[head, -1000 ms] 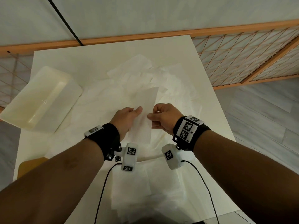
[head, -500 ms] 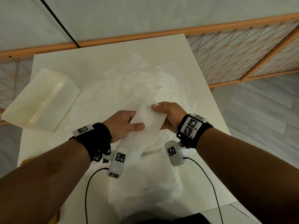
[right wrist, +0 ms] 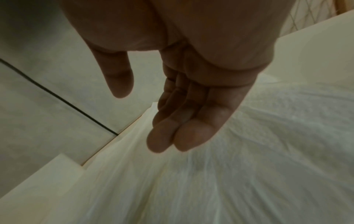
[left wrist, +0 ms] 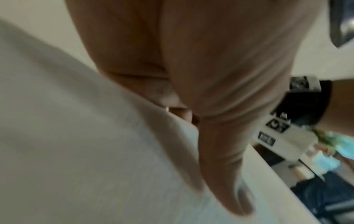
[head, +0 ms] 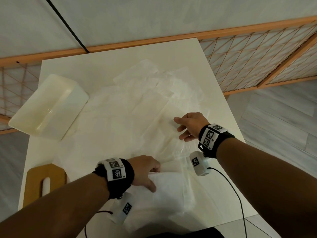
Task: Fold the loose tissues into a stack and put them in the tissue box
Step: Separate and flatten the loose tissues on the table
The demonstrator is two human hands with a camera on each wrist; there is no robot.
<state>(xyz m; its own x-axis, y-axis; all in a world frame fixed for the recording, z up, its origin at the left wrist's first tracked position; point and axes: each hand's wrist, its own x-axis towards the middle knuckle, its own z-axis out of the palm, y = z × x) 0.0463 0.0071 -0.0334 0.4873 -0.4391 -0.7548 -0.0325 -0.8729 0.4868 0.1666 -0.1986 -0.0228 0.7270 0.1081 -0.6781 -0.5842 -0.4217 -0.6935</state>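
Note:
Loose white tissues (head: pixel 137 109) lie spread over the middle of the white table (head: pixel 72 71). A stack of folded tissues (head: pixel 173 196) sits at the near edge. My left hand (head: pixel 152 177) is low over that stack and pinches a folded tissue (left wrist: pixel 86 136), thumb on top and fingers curled beneath. My right hand (head: pixel 179 128) hovers above the loose tissues (right wrist: pixel 249 159) on the right with relaxed fingers (right wrist: pixel 184 136), holding nothing. The cream tissue box (head: pixel 49 107) stands with its top uncovered at the far left, away from both hands.
A wooden lid with a slot (head: pixel 44 182) lies at the table's near left corner. An orange lattice railing (head: pixel 257 54) runs behind and to the right of the table. Cables hang from both wrist cameras over the near edge.
Both hands held the folded tissue in mid-air. The right hand has let go and moved right over the loose tissues; the left hand has brought the folded tissue down onto the near stack.

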